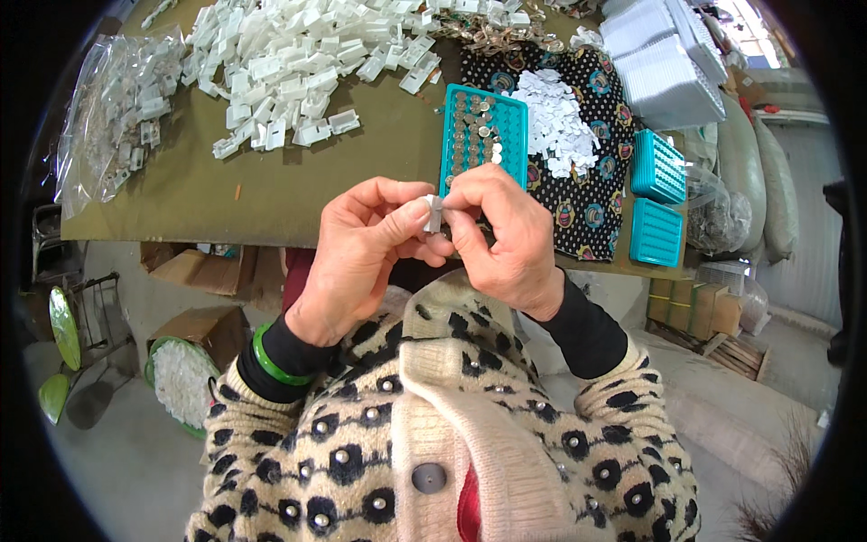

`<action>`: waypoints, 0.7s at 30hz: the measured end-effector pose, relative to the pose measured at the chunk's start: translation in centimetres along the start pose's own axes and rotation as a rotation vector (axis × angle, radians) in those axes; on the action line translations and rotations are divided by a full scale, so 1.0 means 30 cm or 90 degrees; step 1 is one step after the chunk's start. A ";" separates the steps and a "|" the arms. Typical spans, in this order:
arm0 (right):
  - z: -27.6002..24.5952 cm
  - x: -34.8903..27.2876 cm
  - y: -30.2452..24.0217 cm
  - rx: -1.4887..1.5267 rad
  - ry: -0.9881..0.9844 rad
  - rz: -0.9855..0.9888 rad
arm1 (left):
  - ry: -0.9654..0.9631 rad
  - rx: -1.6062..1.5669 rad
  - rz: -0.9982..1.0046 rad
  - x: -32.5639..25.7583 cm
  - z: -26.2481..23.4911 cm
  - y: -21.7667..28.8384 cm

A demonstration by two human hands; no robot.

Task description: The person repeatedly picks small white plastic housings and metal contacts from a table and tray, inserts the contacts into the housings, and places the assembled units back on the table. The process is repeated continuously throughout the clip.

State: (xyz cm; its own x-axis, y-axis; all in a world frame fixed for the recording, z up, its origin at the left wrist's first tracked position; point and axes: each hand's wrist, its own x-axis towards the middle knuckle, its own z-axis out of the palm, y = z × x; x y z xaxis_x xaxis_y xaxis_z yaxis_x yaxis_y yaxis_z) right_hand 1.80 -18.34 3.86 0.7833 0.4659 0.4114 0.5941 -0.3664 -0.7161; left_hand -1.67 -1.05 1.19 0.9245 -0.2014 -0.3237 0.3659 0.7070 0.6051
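Near the table's front edge, my left hand [357,244] is closed, its thumb and fingers pinching a small white plastic housing [433,215]. My right hand [506,237] meets it from the other side, thumb and forefinger pressed together at the same piece. Whether a smaller part sits between the right fingertips is hidden. Just beyond the hands lies a teal tray [513,135] with rows of round silver button cells [472,126] in some of its pockets. Farther left spreads a large heap of similar white housings [280,63].
Small white flat pieces [551,117] lie on a black patterned cloth [591,203]. Copper-coloured metal parts [506,32] are heaped behind. A clear bag of parts [122,113] rests at left. Stacked white trays [664,68] and teal trays [657,230] stand at right; a filled basket [185,379] is on the floor.
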 end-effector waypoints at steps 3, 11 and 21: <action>-0.012 0.001 0.016 -0.037 -0.004 -0.028 | 0.001 0.044 0.020 0.021 0.016 -0.029; -0.025 0.040 0.015 -0.009 -0.051 -0.055 | -0.009 -0.010 0.006 0.014 0.014 0.008; -0.084 0.125 0.037 0.111 -0.210 0.087 | -0.015 0.015 -0.007 0.021 -0.005 0.026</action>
State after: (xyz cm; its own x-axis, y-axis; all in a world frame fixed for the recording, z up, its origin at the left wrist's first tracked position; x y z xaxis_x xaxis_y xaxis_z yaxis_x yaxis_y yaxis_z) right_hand 5.87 -19.03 6.02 0.7352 0.6667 0.1226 0.4260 -0.3136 -0.8486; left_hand -0.83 -0.52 1.34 0.9223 -0.2257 -0.3138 0.3789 0.6886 0.6182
